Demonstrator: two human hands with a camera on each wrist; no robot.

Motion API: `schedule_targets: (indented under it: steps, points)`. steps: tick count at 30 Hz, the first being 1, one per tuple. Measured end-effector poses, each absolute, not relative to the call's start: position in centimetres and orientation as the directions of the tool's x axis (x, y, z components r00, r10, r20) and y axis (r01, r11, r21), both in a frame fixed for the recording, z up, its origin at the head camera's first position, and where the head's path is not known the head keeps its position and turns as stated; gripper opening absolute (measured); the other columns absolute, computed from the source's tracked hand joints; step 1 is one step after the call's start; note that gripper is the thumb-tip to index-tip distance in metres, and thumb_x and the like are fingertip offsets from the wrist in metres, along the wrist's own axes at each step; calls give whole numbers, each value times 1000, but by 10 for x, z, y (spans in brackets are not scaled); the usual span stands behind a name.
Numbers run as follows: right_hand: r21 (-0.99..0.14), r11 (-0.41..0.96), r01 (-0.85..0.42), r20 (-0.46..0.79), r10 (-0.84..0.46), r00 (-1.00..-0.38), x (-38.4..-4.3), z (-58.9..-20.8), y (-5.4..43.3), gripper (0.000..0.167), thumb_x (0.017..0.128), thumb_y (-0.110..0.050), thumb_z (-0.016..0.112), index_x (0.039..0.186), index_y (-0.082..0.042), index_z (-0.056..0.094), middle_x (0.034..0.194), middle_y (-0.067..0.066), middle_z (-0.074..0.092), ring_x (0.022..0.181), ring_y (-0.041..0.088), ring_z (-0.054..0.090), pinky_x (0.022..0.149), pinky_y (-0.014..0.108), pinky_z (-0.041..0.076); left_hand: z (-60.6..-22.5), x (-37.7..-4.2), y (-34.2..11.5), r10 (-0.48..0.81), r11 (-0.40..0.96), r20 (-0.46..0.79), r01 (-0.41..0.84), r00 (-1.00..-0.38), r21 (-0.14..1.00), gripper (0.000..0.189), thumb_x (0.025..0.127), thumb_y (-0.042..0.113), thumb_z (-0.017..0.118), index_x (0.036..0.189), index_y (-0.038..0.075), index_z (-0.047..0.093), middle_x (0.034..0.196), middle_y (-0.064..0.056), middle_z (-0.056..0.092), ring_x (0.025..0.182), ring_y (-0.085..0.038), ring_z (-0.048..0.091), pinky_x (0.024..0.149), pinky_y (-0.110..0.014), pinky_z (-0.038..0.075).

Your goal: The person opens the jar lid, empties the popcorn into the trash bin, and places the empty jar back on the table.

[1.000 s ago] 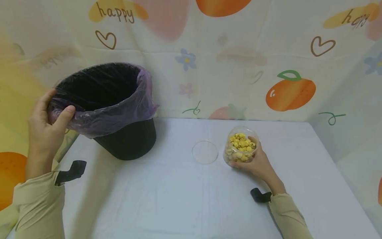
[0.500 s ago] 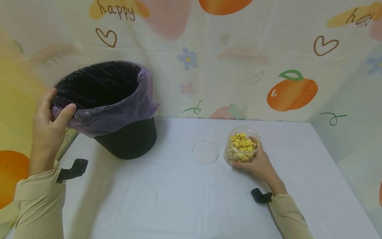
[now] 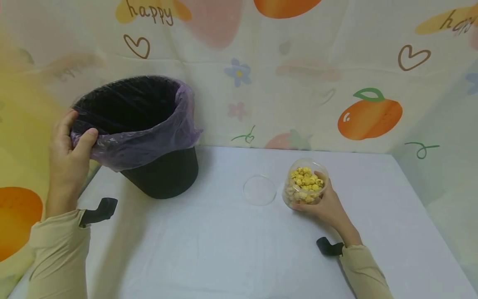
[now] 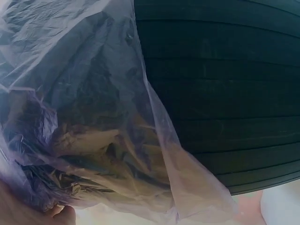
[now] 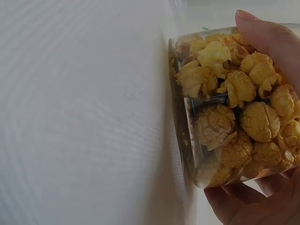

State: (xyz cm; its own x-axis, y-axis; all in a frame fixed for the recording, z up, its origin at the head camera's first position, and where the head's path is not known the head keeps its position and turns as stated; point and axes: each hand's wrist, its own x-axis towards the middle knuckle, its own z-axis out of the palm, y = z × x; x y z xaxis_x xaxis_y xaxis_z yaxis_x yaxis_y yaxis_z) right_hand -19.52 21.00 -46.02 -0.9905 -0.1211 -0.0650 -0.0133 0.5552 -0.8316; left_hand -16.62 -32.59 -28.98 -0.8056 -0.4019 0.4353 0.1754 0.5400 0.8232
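At the left of the head view, my left hand (image 3: 71, 162) grips the rim of a black trash bin (image 3: 164, 174), thumb over the folded purple bin liner (image 3: 142, 149). The bin leans, its wide mouth turned partly toward me. In the left wrist view the crumpled liner (image 4: 93, 93) covers much of the bin's ribbed wall (image 4: 225, 84). To the right, my right hand (image 3: 328, 207) holds a clear, lidless jar (image 3: 291, 199) of yellow popcorn (image 3: 306, 180) around its side. Close up, the right wrist view has the jar's base at the white table surface, with caramel-coloured popcorn (image 5: 239, 108) against its wall.
A clear round lid (image 3: 259, 191) lies flat on the white table (image 3: 224, 249), just left of the jar. Behind the table hangs a cloth (image 3: 298, 83) printed with fruit, hearts and flowers.
The head view has drifted slightly, so most things appear a little farther right. My left hand and the bin's left rim have shifted slightly more to the right. Both grips stay the same.
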Motion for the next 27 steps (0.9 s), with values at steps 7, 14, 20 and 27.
schedule_targets:
  steps: [7,14,20,27]
  points:
    - [-819,573,-33,-39,-113,-993,-194,-455,209,125,65,-38,92,157,-8,12,158,25,28,147,42,27,115,67,24,-293,-164,-327,-391,542,442,186,-807,819,59,95,20,46,153,12,36,161,-2,30,148,-13,25,122,-19,13]
    - [-820,570,-48,-20,-112,-993,-192,-445,206,126,64,-37,93,157,-9,13,158,25,28,147,42,27,115,65,25,-293,-163,-327,-386,546,443,186,-809,816,60,96,21,45,154,12,34,162,-1,28,149,-13,24,123,-22,11]
    - [-831,550,-79,0,-142,-990,-194,-434,200,126,64,-35,93,158,-10,13,159,24,27,148,41,26,116,65,25,-290,-163,-325,-393,547,430,169,-813,820,60,96,20,44,155,11,33,162,-3,28,149,-13,23,124,-22,10]
    - [-830,538,-149,61,-179,-982,-203,-421,191,121,66,-28,93,157,-14,15,160,17,29,147,38,28,115,66,26,-290,-167,-321,-410,533,439,180,-800,826,61,94,17,43,154,7,34,161,-7,28,149,-16,25,123,-23,12]
